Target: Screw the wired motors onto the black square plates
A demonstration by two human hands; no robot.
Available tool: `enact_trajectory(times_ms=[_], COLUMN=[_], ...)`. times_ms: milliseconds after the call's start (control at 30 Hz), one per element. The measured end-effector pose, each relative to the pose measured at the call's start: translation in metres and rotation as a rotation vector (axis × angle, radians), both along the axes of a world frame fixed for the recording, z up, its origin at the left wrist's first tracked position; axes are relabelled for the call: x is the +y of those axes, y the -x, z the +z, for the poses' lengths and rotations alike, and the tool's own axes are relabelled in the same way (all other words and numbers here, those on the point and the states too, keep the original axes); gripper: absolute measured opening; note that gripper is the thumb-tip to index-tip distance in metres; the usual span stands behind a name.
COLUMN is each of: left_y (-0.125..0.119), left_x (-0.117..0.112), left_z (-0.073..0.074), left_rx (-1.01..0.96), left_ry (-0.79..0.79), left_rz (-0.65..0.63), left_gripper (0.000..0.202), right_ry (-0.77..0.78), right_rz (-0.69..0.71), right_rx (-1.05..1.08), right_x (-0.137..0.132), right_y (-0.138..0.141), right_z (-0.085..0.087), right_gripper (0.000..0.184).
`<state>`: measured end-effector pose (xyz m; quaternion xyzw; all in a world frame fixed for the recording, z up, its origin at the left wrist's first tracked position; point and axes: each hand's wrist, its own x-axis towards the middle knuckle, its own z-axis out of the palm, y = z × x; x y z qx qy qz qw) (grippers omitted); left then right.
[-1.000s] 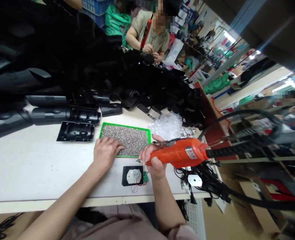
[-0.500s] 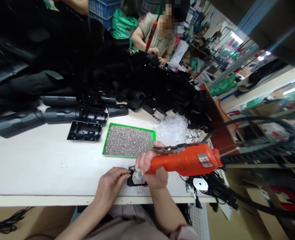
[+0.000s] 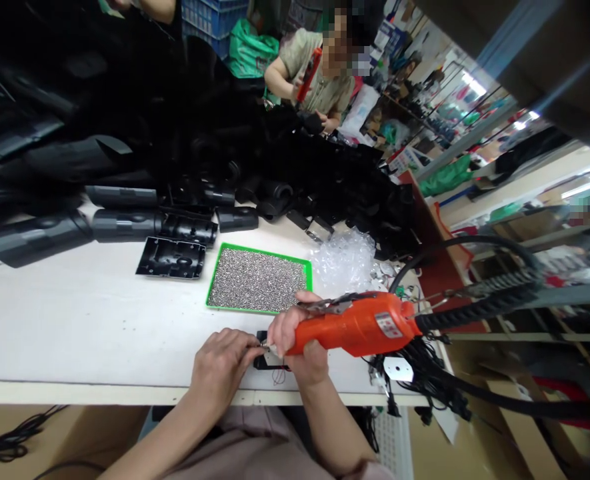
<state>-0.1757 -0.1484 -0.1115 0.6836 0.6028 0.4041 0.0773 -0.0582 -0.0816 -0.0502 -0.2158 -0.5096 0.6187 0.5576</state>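
Observation:
My right hand (image 3: pixel 295 340) is wrapped round an orange electric screwdriver (image 3: pixel 355 325), held almost level with its bit pointing left. The fingers of my left hand (image 3: pixel 225 360) are pinched together right at the tip of the bit; what they hold is too small to make out. Beneath the hands a small black part (image 3: pixel 262 362) with thin red wires (image 3: pixel 279 377) lies on the table, mostly covered by my fingers. Just behind the hands is a green tray (image 3: pixel 310 277) full of small metal screws (image 3: pixel 257 279).
An open black plastic shell (image 3: pixel 171 258) lies left of the tray, with a large heap of black housings (image 3: pixel 125 223) behind. Clear plastic bags (image 3: pixel 345 260) lie at right, black cables (image 3: pixel 429 377) nearer. The screwdriver's thick cord (image 3: pixel 455 320) runs right. A co-worker (image 3: pixel 319 73) sits opposite.
The screwdriver and my right hand have shifted slightly left, bringing the bit to my left fingertips. The co-worker's hand has moved up onto their own red screwdriver.

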Motion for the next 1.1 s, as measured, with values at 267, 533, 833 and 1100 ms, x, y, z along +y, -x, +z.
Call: enact_trajectory(times_ms=[267, 533, 833, 1100], left_y=[0.002, 0.033, 0.029, 0.035], left_x=[-0.004, 0.073, 0.104, 0.077], left_z=[-0.006, -0.002, -0.007, -0.006], left_rx=[0.031, 0.433, 0.456, 0.365], left_ry=[-0.005, 0.186, 0.183, 0.106], left_rz=[-0.079, 0.026, 0.036, 0.132], left_gripper=[0.031, 0.034, 0.022, 0.023], right_ry=[-0.045, -0.072, 0.009, 0.031], right_rz=[0.029, -0.055, 0.022, 0.071], right_rx=[0.003, 0.006, -0.097, -0.203], right_x=[0.0, 0.006, 0.002, 0.003], right_y=[-0.005, -0.029, -0.028, -0.029], right_z=[-0.002, 0.012, -0.035, -0.042], right_gripper=[0.053, 0.037, 0.047, 0.043])
